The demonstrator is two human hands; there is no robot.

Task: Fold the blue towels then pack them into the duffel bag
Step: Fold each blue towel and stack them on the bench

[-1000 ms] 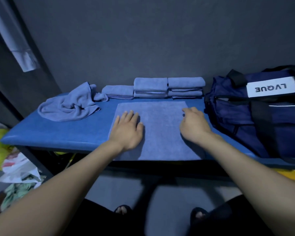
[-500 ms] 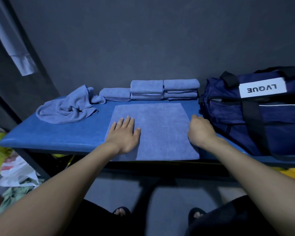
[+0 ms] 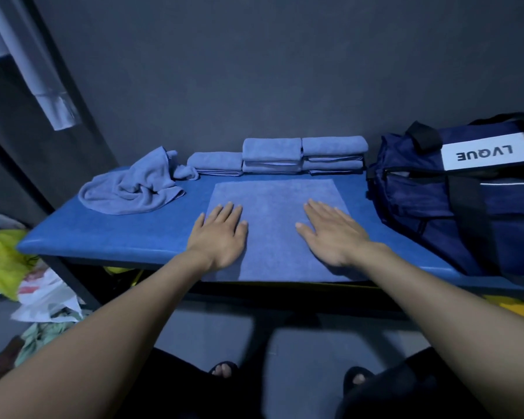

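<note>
My left hand [image 3: 217,237] and my right hand [image 3: 333,235] lie flat on the spread towel [image 3: 273,207], fingers straight and released, holding nothing. The towel lies under both palms at the front of the blue tabletop [image 3: 109,234]. Behind it stand the folded towels [image 3: 303,154], with a crumpled towel [image 3: 133,189] at far left. The duffel bag [image 3: 460,201] sits just right of my right hand.

Dim, blue-tinted view
Soft shadows under the surface [image 3: 109,234]; wide-angle bending at the edges, slight blur at left.
</note>
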